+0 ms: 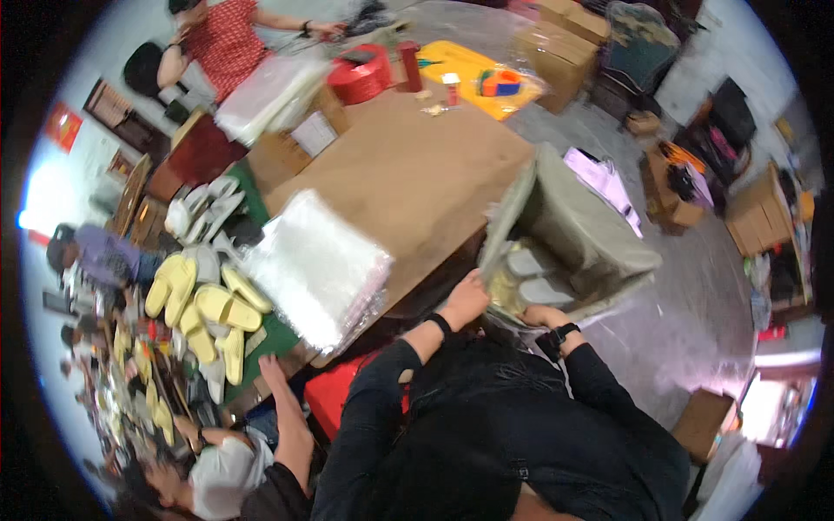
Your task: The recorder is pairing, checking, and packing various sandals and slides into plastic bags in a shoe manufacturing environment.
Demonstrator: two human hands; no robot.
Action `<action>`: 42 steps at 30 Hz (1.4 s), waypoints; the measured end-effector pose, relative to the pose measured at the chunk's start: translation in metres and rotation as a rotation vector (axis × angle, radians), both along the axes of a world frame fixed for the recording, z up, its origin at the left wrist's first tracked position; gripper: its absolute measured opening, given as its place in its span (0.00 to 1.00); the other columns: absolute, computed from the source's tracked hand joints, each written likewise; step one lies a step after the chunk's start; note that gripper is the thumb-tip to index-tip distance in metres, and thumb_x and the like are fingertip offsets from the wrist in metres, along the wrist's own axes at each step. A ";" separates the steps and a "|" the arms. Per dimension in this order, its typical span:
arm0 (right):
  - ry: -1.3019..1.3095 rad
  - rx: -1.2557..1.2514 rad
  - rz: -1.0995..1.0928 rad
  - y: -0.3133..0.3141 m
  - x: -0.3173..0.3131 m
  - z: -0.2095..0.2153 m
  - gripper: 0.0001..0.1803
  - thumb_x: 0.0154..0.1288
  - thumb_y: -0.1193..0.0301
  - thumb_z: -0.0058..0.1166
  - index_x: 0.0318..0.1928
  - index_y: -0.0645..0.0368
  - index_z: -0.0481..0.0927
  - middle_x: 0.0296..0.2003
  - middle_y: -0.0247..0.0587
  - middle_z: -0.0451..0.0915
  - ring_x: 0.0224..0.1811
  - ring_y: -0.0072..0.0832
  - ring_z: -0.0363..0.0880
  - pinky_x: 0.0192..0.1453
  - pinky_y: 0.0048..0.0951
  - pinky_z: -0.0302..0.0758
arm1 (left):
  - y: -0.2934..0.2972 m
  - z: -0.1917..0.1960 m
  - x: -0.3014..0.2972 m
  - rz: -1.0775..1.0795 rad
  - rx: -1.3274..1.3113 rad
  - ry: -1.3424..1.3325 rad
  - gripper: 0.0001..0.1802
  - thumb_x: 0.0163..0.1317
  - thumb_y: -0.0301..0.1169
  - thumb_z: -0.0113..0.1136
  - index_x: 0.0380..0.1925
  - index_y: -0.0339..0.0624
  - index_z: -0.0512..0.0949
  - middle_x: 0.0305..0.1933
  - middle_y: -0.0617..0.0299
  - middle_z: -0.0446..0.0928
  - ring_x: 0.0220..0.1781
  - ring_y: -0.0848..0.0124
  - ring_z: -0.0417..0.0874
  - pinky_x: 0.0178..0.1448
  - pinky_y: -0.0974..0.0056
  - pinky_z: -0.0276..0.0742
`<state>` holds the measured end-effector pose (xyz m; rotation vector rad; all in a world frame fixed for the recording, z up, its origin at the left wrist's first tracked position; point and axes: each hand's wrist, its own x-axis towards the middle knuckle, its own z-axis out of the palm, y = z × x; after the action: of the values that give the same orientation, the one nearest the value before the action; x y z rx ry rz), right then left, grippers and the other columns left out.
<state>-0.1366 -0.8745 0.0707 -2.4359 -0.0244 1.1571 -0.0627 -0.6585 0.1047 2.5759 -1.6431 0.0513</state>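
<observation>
A deep grey-green fabric-sided bin (608, 247) stands open in front of me, to the right of the brown table. My left hand (466, 297) is closed at its near left rim. My right hand (546, 318) rests at the near rim with fingers curled; whether they grip the rim or something just inside is hidden. Down in the bin lie grey slide sandals (543, 291). Something pale yellow, probably wrapped in clear plastic (506, 291), sits between my two hands, against the near left corner of the bin.
On the brown table (417, 165) lie a stack of clear plastic bags (317, 269), red tape rolls (359, 76) and a yellow board (486, 82). Yellow slides (224, 306) pile up at left. Other people sit around the left side. Cardboard boxes (556, 61) stand beyond the table.
</observation>
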 end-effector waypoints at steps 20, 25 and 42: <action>-0.625 0.561 -0.143 0.150 0.131 0.085 0.13 0.60 0.68 0.50 0.42 0.64 0.74 0.34 0.43 0.78 0.37 0.27 0.76 0.43 0.26 0.71 | 0.201 -0.001 -0.006 1.472 -0.518 0.162 0.33 0.53 0.39 0.54 0.59 0.42 0.59 0.63 0.38 0.53 0.64 0.43 0.54 0.64 0.42 0.48; -0.548 0.525 -0.096 0.235 0.174 0.039 0.23 0.56 0.62 0.54 0.48 0.65 0.71 0.44 0.51 0.74 0.46 0.37 0.73 0.51 0.31 0.69 | 0.296 -0.006 0.007 2.008 -0.467 0.135 0.39 0.54 0.45 0.55 0.61 0.36 0.53 0.65 0.39 0.49 0.65 0.45 0.51 0.64 0.44 0.48; -0.359 0.370 -0.389 0.333 0.214 -0.021 0.39 0.52 0.61 0.59 0.57 0.74 0.57 0.55 0.60 0.64 0.59 0.43 0.60 0.62 0.35 0.56 | 0.405 -0.068 0.040 1.690 -1.355 0.936 0.33 0.51 0.27 0.58 0.57 0.29 0.58 0.49 0.48 0.71 0.46 0.61 0.74 0.46 0.62 0.72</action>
<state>0.0777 -0.5418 0.0497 -2.1557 0.1120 0.4895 -0.0226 -0.2539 0.0365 1.4998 0.8581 0.0254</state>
